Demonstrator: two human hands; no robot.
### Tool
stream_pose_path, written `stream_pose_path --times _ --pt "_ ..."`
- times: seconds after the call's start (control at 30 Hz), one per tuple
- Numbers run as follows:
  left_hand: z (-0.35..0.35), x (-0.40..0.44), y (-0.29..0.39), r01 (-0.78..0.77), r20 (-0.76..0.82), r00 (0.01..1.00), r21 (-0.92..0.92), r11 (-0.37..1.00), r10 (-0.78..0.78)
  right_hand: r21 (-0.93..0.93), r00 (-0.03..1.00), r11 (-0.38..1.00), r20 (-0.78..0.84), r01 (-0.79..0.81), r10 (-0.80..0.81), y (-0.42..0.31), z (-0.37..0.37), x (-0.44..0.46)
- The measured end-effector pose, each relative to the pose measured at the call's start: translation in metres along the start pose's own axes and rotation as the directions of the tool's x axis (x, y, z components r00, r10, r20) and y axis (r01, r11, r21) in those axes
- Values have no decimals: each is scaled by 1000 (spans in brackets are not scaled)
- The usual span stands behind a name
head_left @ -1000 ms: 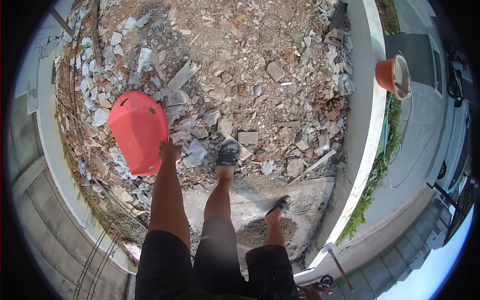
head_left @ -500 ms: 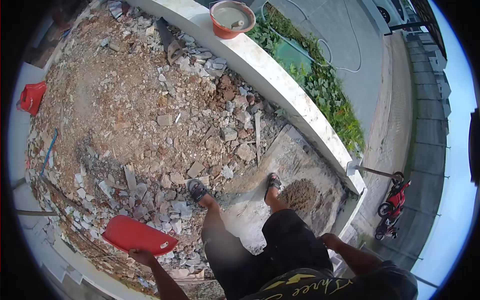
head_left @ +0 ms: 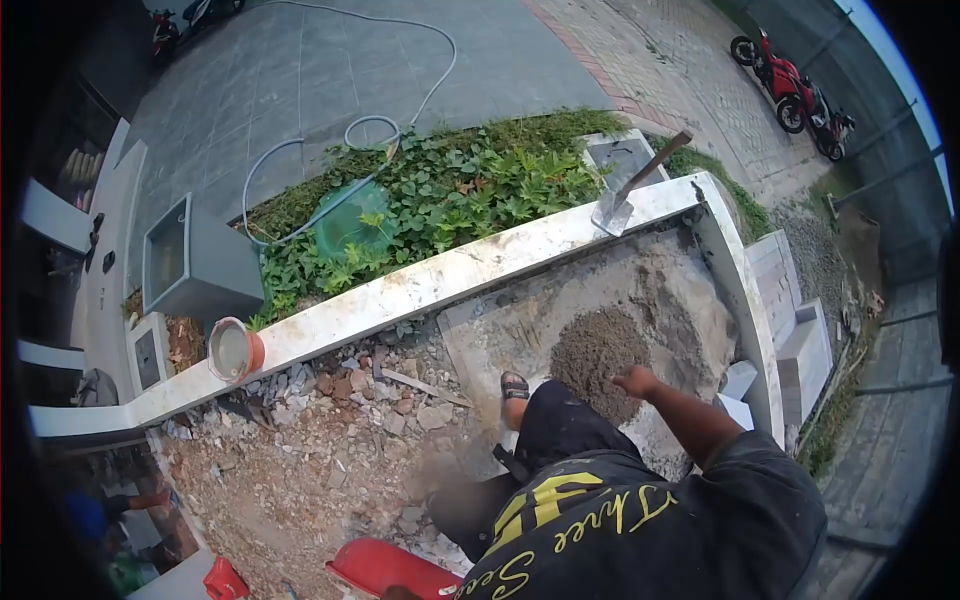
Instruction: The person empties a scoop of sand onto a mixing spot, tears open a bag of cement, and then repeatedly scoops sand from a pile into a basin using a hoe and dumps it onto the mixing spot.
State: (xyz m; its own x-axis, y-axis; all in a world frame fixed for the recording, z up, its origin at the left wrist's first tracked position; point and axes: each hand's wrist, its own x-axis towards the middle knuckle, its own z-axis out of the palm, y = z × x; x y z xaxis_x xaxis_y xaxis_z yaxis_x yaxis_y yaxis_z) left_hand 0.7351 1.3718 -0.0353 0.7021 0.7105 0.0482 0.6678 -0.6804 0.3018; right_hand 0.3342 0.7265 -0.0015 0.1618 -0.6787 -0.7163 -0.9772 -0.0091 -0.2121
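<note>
My left hand is at the bottom edge, mostly cut off by the frame. It grips a curved red plastic pan, partly hidden behind my shirt. My right hand hangs in front of the heap of grey mortar mix, fingers curled and nothing visible in them. The heap lies on a concrete slab near my sandalled foot. A hoe rests on the low white wall, its wooden handle slanting up. Farther left on that wall stands an orange bucket with grey contents.
The low white wall runs past the slab and turns at a corner. Broken rubble covers the ground to the left. Beyond the wall are plants, a hose and a red motorcycle. Another person's arm shows lower left.
My view has turned right toward the heap and the wall corner. My right hand has moved from beside my shorts to over the heap; the red pan is now lower in view.
</note>
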Motion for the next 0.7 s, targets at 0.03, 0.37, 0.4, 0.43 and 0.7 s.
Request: stream_pose_path --times 0.03,0.37,0.4,0.43,0.7 --pt "6 -7 26 -14 21 1000 24 1000 14 26 997 998 -51 -57 58 -13 -31 5" --pt "46 -149 271 -429 383 822 -70 901 421 -96 686 990 -714 107 -143 -79 -365 120" --pt "51 -169 295 -462 417 787 -93 882 455 -161 620 984 -766 71 -170 -77 -394 141" --pt "59 -191 318 -485 448 753 -117 867 482 -172 652 984 -743 38 -155 -79 -426 153" --pt "82 -372 529 -667 631 376 -324 671 679 -227 742 972 -662 -61 -108 -52 -522 255"
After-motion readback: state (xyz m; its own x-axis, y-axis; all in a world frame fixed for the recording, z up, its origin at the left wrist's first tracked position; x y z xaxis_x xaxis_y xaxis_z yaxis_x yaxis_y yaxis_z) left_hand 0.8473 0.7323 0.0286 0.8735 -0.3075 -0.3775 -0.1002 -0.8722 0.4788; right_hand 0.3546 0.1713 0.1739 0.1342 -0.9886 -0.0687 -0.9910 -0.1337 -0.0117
